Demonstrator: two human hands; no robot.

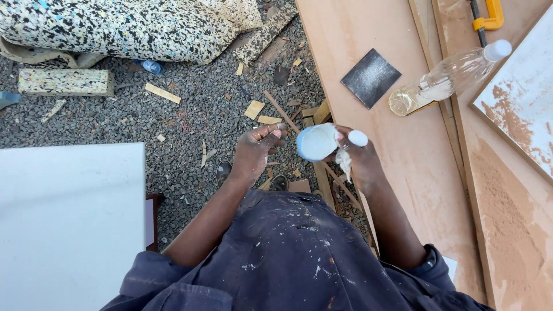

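Item 1: navy work overalls (288, 259), paint-flecked, nearest the camera.
Item 2: white panel (69, 219), flat, at the person's left.
Item 3: left hand (256, 152), empty, fingers loosely curled, its grip narrow and closed on nothing; just beside the container, apart from it.
Item 4: right hand (360, 164), its grip closed round a pale blue plastic container (317, 142) and a white rag (345, 161). The container lies tilted, its round end facing the camera, held between the two hands above the gravel. The rag hangs under the fingers.
Item 5: gravel floor (190, 115), strewn with wood offcuts (162, 93).
Item 6: wooden table (403, 144), at the right, sawdust-coated. On it: a dark sandpaper square (371, 78); a clear plastic bottle (449, 78), lying down, white-capped.
Item 7: speckled foam block (115, 26), farthest.
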